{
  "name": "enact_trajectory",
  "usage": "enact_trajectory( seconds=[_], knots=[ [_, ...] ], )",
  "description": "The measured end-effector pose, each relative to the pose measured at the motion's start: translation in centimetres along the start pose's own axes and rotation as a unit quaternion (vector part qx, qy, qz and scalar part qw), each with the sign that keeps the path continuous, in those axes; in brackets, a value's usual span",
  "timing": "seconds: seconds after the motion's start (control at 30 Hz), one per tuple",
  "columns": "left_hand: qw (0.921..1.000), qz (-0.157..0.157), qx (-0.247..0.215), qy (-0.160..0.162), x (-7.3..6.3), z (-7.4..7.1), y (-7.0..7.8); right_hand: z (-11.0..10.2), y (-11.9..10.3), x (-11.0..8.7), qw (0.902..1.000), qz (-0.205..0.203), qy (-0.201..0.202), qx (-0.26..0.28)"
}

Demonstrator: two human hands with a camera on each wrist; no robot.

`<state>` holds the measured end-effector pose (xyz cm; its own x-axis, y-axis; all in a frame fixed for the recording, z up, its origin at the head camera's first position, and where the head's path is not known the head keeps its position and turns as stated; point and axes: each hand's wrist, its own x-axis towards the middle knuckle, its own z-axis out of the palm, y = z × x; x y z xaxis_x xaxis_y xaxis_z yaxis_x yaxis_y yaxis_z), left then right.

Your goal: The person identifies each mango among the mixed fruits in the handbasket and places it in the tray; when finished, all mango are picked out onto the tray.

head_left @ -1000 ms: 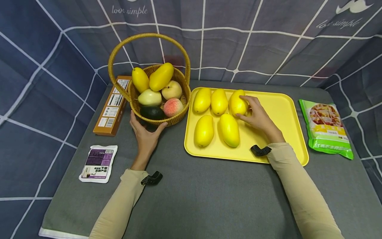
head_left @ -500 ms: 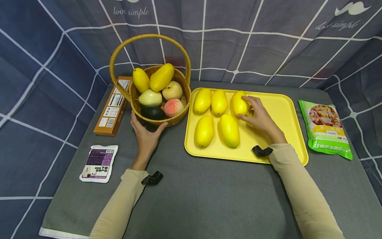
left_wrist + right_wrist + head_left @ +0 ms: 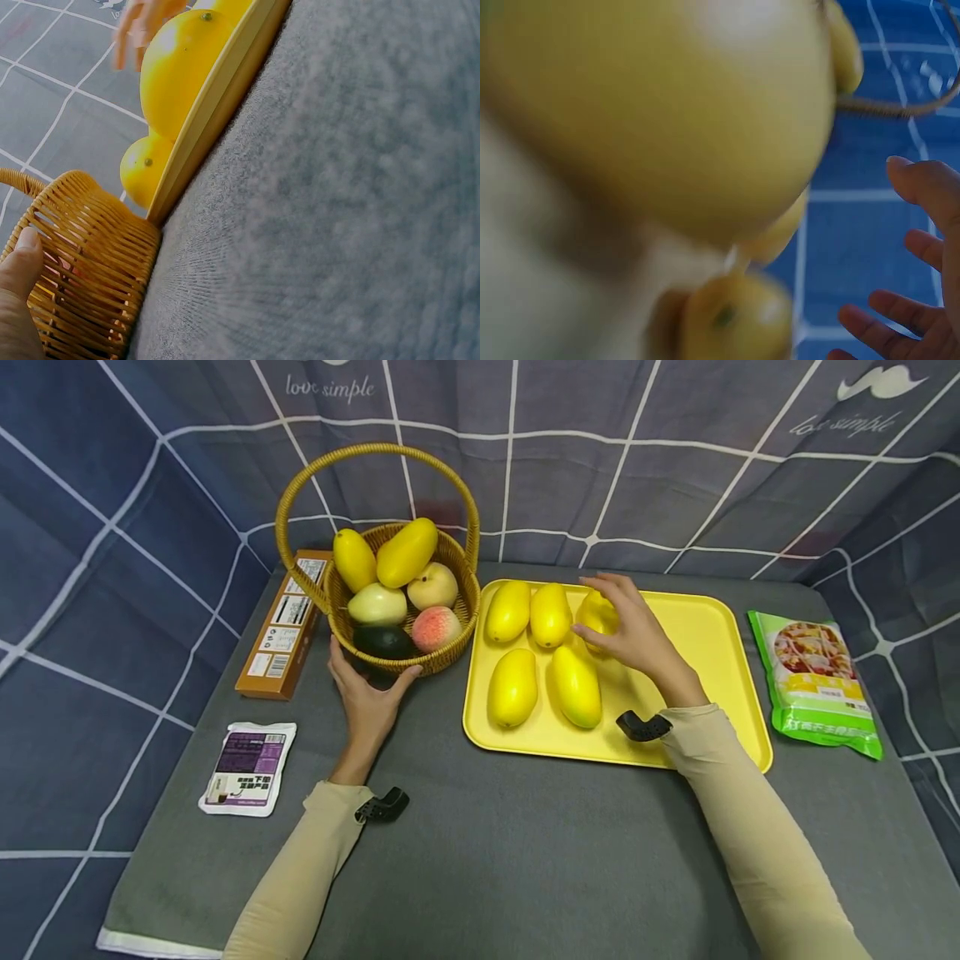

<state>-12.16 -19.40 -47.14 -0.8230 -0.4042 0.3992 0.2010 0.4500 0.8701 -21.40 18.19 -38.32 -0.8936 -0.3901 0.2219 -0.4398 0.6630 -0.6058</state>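
A wicker basket with a tall handle holds two yellow mangoes, two pale round fruits, a dark avocado and a peach. My left hand rests against its front, thumb and fingers spread; in the left wrist view the thumb lies on the woven wall. On the yellow tray lie several mangoes. Over the far right mango, my right hand hovers with fingers spread, partly hiding it. The right wrist view shows nothing between those fingers.
A brown box lies left of the basket, with a white and purple pouch nearer the front. Right of the tray is a green food packet. A gridded curtain stands behind the table.
My right hand has let go of the far right mango and lifted slightly up and left, its fingers opening. My left hand and the basket have stayed in place.
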Motion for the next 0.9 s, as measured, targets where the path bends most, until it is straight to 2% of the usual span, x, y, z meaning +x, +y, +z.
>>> enact_trajectory(
  seconds=[0.17, 0.3, 0.73, 0.9],
  knots=[
    [1.0000, -0.002, 0.005, 0.002, -0.1, -0.1, -0.1, 0.8, -4.0, 2.0, 0.9980, -0.061, -0.016, 0.001],
    [1.0000, -0.004, 0.006, 0.001, -0.1, -0.2, -0.1, 1.8, -6.4, 3.3, 0.9949, -0.097, -0.025, 0.005],
    [0.9999, -0.010, 0.008, -0.003, 0.0, -0.1, 0.1, 6.3, -8.9, 7.3, 0.9865, -0.131, -0.078, 0.059],
    [0.9999, -0.012, 0.009, -0.006, 0.0, -0.1, 0.2, 7.6, -10.1, 9.3, 0.9826, -0.144, -0.100, 0.062]
  ],
)
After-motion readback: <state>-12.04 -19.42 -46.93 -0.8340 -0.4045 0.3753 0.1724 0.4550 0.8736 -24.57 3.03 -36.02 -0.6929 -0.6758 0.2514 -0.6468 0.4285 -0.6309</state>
